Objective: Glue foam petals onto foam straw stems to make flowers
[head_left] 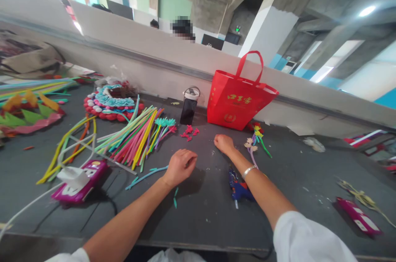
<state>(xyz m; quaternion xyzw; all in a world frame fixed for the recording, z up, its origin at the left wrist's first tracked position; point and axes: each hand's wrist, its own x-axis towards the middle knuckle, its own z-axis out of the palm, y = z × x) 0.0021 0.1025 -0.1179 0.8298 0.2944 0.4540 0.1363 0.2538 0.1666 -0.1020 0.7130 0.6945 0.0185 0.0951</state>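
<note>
My left hand [180, 166] hovers over the dark table [201, 212] with its fingers curled under; what they hold, if anything, is hidden. A teal pipe cleaner [145, 176] lies just left of it. My right hand [224, 143] rests on the table as a loose fist, a silver bracelet on its wrist, and I cannot make out anything in it. Small red pipe-cleaner pieces [189, 132] lie beyond both hands. A bundle of coloured pipe cleaners [136, 136] fans out to the left. A blue glue gun [237, 188] lies under my right forearm.
A red tote bag [236, 99] stands at the back by a grey partition. A dark bottle [188, 107] is next to it. Pipe-cleaner flowers [256, 140], a round wreath [109, 103], a magenta power strip [80, 179] and a magenta box [359, 215] lie around.
</note>
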